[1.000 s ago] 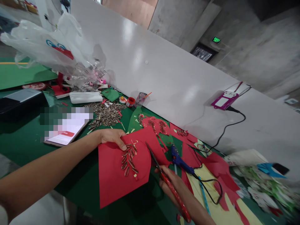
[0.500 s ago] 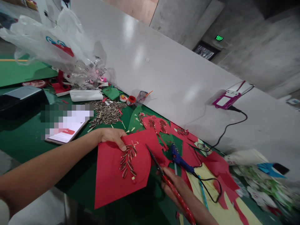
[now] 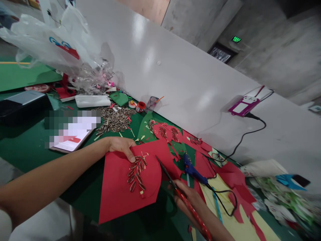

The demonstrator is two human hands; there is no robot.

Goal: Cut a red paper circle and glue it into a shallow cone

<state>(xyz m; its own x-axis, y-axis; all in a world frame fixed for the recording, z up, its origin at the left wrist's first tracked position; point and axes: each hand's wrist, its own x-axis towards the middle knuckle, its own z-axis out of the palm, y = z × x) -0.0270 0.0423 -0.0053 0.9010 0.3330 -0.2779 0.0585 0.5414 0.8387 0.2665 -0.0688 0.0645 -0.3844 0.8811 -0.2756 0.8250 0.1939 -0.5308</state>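
The left hand [image 3: 122, 147] is pinching red paper [image 3: 150, 170] at its far edge, likely steadying it against the scissors [image 3: 168, 174] the right hand [image 3: 191, 193] is gripping.

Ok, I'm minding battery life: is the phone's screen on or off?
On: the phone glows bright white, with a red patch showing near its lower end.

Scissors [image 3: 184, 200] against red paper [image 3: 117, 187]
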